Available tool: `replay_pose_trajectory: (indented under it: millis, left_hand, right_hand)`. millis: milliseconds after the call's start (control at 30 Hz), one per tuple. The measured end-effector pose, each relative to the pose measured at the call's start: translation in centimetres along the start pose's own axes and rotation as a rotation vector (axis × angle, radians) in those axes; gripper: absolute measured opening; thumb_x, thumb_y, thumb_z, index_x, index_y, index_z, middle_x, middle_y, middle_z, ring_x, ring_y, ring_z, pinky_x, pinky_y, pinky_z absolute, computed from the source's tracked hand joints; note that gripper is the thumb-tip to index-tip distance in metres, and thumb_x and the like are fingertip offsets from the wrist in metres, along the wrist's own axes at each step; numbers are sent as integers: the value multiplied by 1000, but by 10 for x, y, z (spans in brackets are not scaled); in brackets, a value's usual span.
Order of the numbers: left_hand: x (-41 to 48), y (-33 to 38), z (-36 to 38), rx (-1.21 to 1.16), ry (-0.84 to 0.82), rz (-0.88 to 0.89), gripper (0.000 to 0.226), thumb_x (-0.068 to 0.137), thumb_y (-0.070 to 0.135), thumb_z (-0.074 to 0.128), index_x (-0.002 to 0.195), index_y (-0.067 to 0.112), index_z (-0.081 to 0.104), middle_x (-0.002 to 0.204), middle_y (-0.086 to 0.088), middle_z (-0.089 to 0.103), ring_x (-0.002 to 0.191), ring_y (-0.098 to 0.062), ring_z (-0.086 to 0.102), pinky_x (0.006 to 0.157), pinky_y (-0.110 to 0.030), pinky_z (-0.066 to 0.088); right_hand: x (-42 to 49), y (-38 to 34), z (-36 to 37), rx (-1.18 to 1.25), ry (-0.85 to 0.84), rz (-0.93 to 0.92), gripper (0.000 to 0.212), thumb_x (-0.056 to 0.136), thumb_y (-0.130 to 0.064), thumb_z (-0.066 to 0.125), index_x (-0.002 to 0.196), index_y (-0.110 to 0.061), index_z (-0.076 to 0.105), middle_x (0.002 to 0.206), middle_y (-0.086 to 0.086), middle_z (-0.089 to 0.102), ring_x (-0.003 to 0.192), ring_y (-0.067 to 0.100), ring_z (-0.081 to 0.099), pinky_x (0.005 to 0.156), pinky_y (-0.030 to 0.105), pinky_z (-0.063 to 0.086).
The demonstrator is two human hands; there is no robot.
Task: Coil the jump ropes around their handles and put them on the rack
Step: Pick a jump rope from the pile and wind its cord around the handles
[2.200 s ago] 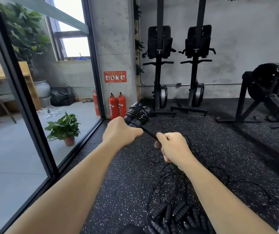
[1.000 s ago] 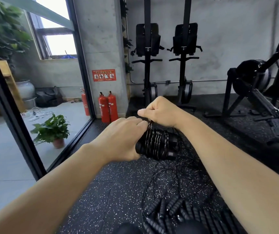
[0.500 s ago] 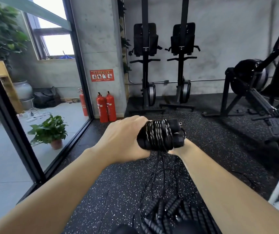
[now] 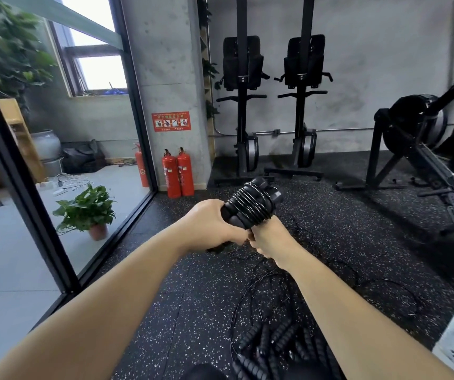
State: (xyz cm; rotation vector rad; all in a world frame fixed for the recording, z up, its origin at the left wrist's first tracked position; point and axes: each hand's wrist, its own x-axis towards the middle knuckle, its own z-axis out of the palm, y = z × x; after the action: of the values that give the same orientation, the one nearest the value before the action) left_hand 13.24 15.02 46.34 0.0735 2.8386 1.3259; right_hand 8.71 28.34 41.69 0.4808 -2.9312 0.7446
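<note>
Left hand still grips the 2 rope-wound handles; right hand now shows below, curled, hold hidden.

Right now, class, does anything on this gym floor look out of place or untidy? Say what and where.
Yes: jump ropes lie tangled in a heap on the floor at the bottom edge, cords looping loose. The coiled bundle in the left hand looks tidy.
</note>
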Motion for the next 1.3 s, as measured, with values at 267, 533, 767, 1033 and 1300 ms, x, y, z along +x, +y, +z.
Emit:
replay_pose_trajectory:
  millis: [267,533,767,1033,1300]
  left_hand:
    - [28,-33,-9,-90,184,-80,39,67,29,88,92,8,66,76,-6,69,62,-19,61,55,-29,48]
    - [27,-51,-19,108,343,-107,51,63,44,87,96,13,64,89,-3,69,79,-18,65,59,-29,49]
    - [16,-44,-20,499,427,-95,44,66,42,77,86,15,49,81,-1,58,75,-24,60,61,-33,49]
    - [-2,-18,-13,914,348,87,38,77,42,69,98,19,48,75,8,48,79,-24,57,64,-29,39]
    - [-18,-6,-12,1050,159,463,37,78,46,63,90,23,37,69,11,35,70,-17,48,62,-33,43]
  right_hand:
    - [3,5,-6,429,-22,103,49,96,-38,45,61,-13,67,57,3,58,55,24,52,64,39,49]
    - [-14,-16,-29,153,3,1,34,93,-36,51,82,-10,71,59,2,57,60,26,59,68,37,54]
    - [-21,-35,-50,-13,47,-124,30,93,-32,48,76,-16,67,79,1,67,77,25,63,74,35,52]
    - [-8,-53,-72,-136,96,-428,51,96,-41,49,53,-13,50,72,2,69,68,23,61,61,31,43]
    - [10,-48,-80,-326,176,-551,55,99,-41,42,51,-15,45,52,-3,44,54,13,44,53,28,29]
